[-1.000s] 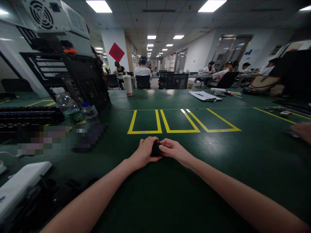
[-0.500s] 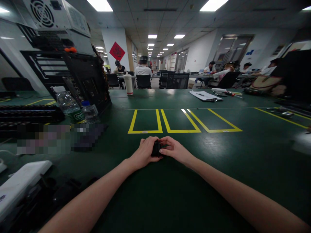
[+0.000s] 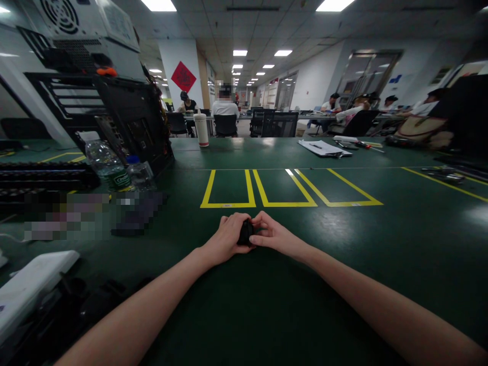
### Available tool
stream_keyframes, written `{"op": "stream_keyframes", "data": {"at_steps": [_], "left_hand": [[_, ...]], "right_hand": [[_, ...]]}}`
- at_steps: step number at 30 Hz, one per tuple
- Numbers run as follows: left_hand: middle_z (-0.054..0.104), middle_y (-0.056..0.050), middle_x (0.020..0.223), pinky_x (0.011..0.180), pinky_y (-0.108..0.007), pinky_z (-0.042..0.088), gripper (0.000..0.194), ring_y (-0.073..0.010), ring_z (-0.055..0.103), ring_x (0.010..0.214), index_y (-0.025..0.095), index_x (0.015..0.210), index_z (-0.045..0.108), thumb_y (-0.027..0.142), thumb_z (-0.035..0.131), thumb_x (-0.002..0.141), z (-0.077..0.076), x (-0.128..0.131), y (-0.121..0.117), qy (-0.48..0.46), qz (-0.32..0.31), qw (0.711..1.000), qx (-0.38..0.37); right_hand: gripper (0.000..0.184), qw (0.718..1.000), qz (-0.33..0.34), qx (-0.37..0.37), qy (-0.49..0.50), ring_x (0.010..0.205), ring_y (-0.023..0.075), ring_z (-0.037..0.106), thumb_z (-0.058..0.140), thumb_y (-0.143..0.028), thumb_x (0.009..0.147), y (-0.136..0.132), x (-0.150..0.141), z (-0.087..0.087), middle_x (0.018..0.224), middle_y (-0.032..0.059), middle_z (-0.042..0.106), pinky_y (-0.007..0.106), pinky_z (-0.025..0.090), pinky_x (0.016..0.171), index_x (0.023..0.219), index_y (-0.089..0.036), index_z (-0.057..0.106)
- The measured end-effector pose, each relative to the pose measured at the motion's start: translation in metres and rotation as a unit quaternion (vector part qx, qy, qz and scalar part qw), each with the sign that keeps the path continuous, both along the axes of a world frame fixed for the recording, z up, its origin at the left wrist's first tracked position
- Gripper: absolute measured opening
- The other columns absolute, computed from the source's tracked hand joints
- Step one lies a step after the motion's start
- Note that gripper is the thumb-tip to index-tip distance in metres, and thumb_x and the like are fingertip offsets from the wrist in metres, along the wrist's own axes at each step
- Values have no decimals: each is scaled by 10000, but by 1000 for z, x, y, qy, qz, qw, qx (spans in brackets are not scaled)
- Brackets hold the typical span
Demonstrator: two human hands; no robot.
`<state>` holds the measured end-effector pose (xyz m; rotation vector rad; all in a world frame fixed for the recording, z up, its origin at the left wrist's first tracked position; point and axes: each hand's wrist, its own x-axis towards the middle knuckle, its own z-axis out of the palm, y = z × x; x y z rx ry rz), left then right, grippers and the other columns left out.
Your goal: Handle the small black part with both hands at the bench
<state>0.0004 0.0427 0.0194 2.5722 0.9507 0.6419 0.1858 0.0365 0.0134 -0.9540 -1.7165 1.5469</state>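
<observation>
A small black object [image 3: 246,233], rounded and dark, is between my two hands low over the green table [image 3: 282,310]; its exact kind does not show. Wrapped round its left side is my left hand [image 3: 227,237], thumb below and fingers over the top. On the right, my right hand [image 3: 273,235] pinches at the object's edge with curled fingers and thumb. Parts of the object are hidden behind the fingers. Just beyond both hands lie the yellow tape outlines [image 3: 285,204] on the table.
At left stand a black computer case [image 3: 133,122], a large plastic bottle [image 3: 104,160], a smaller blue-capped bottle [image 3: 140,175] and a white device [image 3: 34,277]. A white cup [image 3: 201,131] and a clipboard [image 3: 324,148] are at the far edge. Several people sit beyond.
The view has shifted very slightly. Both hands stay around the black object in nearly the same place, with only tiny movement in the right hand.
</observation>
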Motion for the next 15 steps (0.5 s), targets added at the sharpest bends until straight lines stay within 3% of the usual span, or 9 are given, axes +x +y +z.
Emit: {"op": "stream_keyframes", "data": {"at_steps": [5,10,15], "left_hand": [[473,-69,1088,825,-371,343,550,-240,473,986,206,1137,322,258,650,698,-8,2,4,-5,7,1000,17],[473,-70,1073,820,-370,346,548,-234,477,965,201,1133,319,271,647,700,-13,4,6,-9,12,1000,10],[477,-61,1063,817,-366,345,549,-234,482,952,209,1115,329,256,662,681,-12,3,5,-17,21,1000,10]], "right_hand": [[161,998,-42,50,-11,822,151,532,527,-313,782,0,-3,-6,905,7,500,311,482,697,882,-212,451],[224,998,-40,36,-26,878,171,529,511,-321,792,2,-5,-12,980,23,497,329,480,716,974,-216,435],[187,998,-14,55,-27,858,163,521,523,-301,785,1,-3,-8,907,10,507,320,464,724,920,-204,438]]}}
